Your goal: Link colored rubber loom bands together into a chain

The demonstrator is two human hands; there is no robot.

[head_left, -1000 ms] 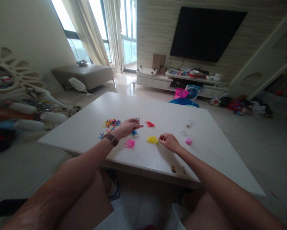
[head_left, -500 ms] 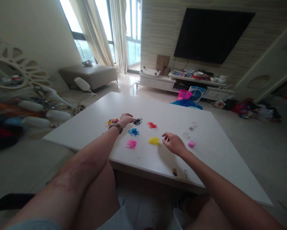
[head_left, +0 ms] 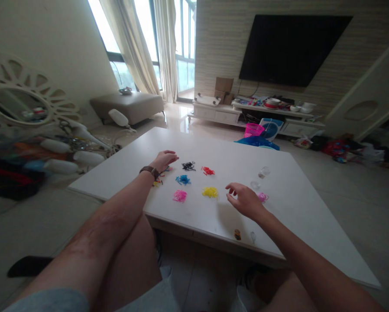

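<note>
My left hand (head_left: 163,161), with a brown watch at its wrist, hovers over a mixed-colour pile of small rubber bands (head_left: 158,182) and partly hides it. Its fingers are stretched out, and I see nothing in them. To its right lie a black pile (head_left: 188,166), a blue pile (head_left: 183,179) and a red pile (head_left: 208,170). Nearer to me are a pink pile (head_left: 180,196) and a yellow pile (head_left: 210,192). Right of the yellow pile, my right hand (head_left: 243,199) is held above the table, fingers loosely bent and apart, holding nothing visible.
On the white table (head_left: 298,216), a small clear container (head_left: 264,172), a clear round piece (head_left: 255,185) and a pink object (head_left: 262,197) sit beyond my right hand. A small brown-yellow figure (head_left: 237,234) and a clear piece (head_left: 253,236) lie by the near edge.
My left hand has moved left, from beside the black pile to over the mixed pile. My right hand has shifted slightly right and down in view; the view itself has shifted a little.
</note>
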